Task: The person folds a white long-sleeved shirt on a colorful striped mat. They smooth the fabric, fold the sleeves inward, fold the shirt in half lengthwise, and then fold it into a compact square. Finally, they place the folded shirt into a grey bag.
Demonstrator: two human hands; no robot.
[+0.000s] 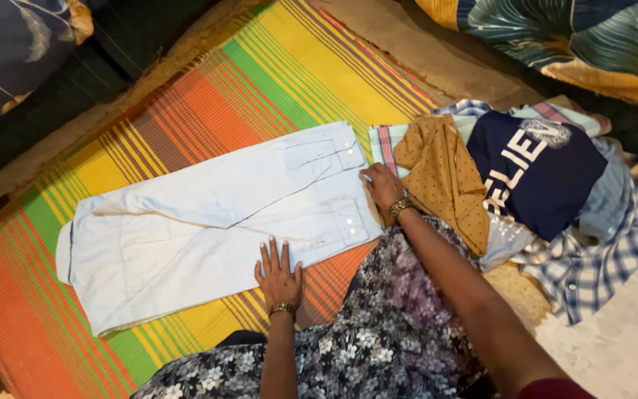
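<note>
A pale blue long-sleeved shirt (pixel 186 229) lies flat on a striped mat (pixel 260 81), its sleeves folded across the body. My left hand (pixel 278 275) rests flat on the shirt's near edge, fingers spread. At the cuff end of the shirt, my right hand (pixel 382 186) touches the edge with fingers curled on the fabric. Both wrists wear bracelets.
To the right is a pile of clothes: a mustard dotted garment (pixel 444 174), a navy printed T-shirt (pixel 537 170) and a blue checked shirt (pixel 592 266). A floral cloth (pixel 378 332) covers my lap. Patterned cushions (pixel 585 37) lie at the far corners.
</note>
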